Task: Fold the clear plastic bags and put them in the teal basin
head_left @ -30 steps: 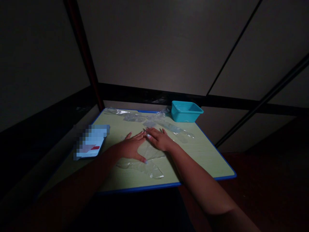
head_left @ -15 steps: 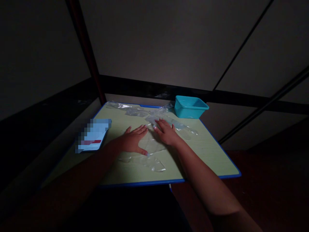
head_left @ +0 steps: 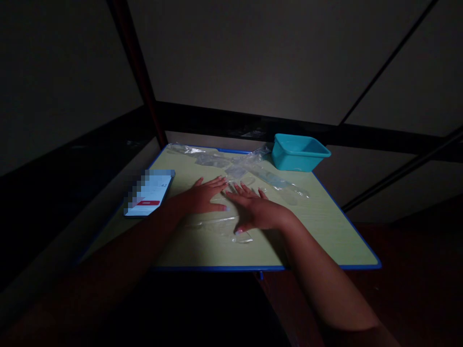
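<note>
Spread on the table is a clear plastic bag or sheet point(head_left: 217, 222), thin and slightly wrinkled. My left hand point(head_left: 202, 196) lies over its left part, fingers stretched out and thumb pointing right. Over its right part is my right hand point(head_left: 258, 208), fingers spread and thumb toward the near edge. Neither hand grips anything. Just beyond the fingertips lie more crumpled clear plastic pieces point(head_left: 238, 168), some reaching left and right across the back of the table. Part of the near plastic is hidden under my hands.
A turquoise plastic basin point(head_left: 298, 161) stands at the table's back right corner. At the left lies a phone or tablet point(head_left: 148, 195) with a lit, partly blurred screen. The pale table point(head_left: 325, 241) has a blue rim. Wall panels rise behind it.
My right hand has come nearer, off the far plastic, with its thumb now spread out over the near sheet. My left hand stays flat and has shifted slightly. The camera view has moved a little.
</note>
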A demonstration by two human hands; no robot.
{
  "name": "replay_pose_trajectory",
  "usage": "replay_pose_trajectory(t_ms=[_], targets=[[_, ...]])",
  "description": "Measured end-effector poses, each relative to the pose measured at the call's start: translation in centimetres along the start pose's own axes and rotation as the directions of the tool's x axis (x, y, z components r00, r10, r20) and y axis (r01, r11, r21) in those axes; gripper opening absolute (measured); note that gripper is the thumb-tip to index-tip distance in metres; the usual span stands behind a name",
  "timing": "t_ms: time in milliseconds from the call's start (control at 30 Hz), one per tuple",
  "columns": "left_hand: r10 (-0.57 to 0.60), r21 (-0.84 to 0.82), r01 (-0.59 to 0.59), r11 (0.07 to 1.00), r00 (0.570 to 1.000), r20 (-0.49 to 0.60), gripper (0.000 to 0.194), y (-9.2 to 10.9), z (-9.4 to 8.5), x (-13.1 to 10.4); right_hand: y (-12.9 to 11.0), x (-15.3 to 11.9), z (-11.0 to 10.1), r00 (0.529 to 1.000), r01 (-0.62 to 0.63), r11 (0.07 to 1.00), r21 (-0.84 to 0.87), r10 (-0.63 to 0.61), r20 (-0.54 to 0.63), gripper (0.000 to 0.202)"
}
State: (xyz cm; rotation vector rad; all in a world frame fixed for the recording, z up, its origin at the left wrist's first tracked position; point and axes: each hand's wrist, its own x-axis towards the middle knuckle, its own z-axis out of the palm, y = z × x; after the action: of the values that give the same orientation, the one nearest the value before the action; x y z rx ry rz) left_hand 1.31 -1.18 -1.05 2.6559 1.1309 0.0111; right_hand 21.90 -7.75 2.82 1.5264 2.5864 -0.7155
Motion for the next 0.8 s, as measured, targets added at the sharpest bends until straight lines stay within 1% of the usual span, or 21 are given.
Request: replay_pose_trajectory(t_ms=[67, 167, 267, 333, 400, 433, 467, 500, 533, 600, 633, 667, 700, 733, 800], targets=[[0.017, -0.008, -0.016, 1.000, 0.998, 0.053, 0.086, 0.2, 0.0, -0.1, -0.1, -0.1, 0.0, 0.998, -0.021, 0.999, -0.030, 0.023, 0.065, 0.109], [0.027, -0.007, -0.027, 1.000, 0.998, 0.055, 0.094, 0.2, 0.1, -0.1, 0.0, -0.1, 0.0, 0.992, -0.024, 0.998, -0.064, 0.031, 0.120, 0.113], [0.028, -0.006, -0.027, 1.000, 0.998, 0.058, 0.097, 0.1, 0.2, 0.0, 0.2, -0.2, 0.1, 0.989, -0.019, 0.997, -0.070, 0.029, 0.148, 0.117], [0.027, -0.019, -0.027, 0.999, 0.998, 0.048, 0.092, 0.1, 0.2, 0.1, 0.3, -0.2, 0.1, 0.989, 0.008, 0.998, -0.058, 0.001, 0.151, 0.116], [0.020, -0.058, -0.022, 0.998, 1.000, -0.020, 0.077, 0.1, 0.2, 0.2, 0.4, -0.2, 0.1, 0.993, 0.045, 0.998, -0.032, -0.041, 0.110, 0.111], [0.014, -0.087, -0.022, 0.996, 0.996, -0.087, 0.068, 0.1, 0.2, 0.3, 0.4, -0.2, 0.1, 0.996, 0.062, 0.998, -0.013, -0.061, 0.061, 0.106], [0.007, -0.123, -0.028, 0.992, 0.985, -0.175, 0.060, 0.0, 0.1, 0.4, 0.4, -0.2, 0.2, 0.997, 0.080, 0.997, 0.007, -0.080, -0.008, 0.101], [-0.006, -0.160, -0.040, 0.986, 0.961, -0.278, 0.055, -0.1, 0.1, 0.6, 0.4, -0.2, 0.1, 0.991, 0.102, 0.994, 0.023, -0.100, -0.090, 0.094], [-0.027, -0.198, -0.054, 0.979, 0.923, -0.384, 0.050, -0.2, 0.0, 0.7, 0.3, -0.2, 0.1, 0.977, 0.133, 0.990, 0.037, -0.125, -0.172, 0.085], [-0.100, -0.287, -0.077, 0.955, 0.826, -0.555, 0.043, -0.6, -0.1, 1.1, 0.0, -0.3, 0.1, 0.936, 0.218, 0.974, 0.066, -0.190, -0.296, 0.066], [-0.149, -0.337, -0.085, 0.938, 0.778, -0.610, 0.041, -0.7, -0.1, 1.2, -0.2, -0.4, 0.1, 0.919, 0.269, 0.959, 0.085, -0.230, -0.321, 0.056], [-0.200, -0.389, -0.092, 0.917, 0.738, -0.645, 0.038, -0.9, -0.1, 1.3, -0.4, -0.5, 0.0, 0.908, 0.324, 0.940, 0.110, -0.276, -0.317, 0.046], [-0.244, -0.437, -0.102, 0.894, 0.708, -0.663, 0.037, -1.0, -0.1, 1.4, -0.7, -0.6, 0.0, 0.902, 0.376, 0.915, 0.145, -0.326, -0.284, 0.037], [-0.279, -0.480, -0.115, 0.870, 0.687, -0.670, 0.036, -1.1, -0.1, 1.5, -1.0, -0.8, -0.1, 0.897, 0.422, 0.887, 0.189, -0.378, -0.227, 0.030], [-0.321, -0.540, -0.142, 0.830, 0.670, -0.670, 0.035, -1.2, 0.1, 1.7, -1.4, -1.2, -0.4, 0.878, 0.470, 0.831, 0.296, -0.475, -0.062, 0.022]])
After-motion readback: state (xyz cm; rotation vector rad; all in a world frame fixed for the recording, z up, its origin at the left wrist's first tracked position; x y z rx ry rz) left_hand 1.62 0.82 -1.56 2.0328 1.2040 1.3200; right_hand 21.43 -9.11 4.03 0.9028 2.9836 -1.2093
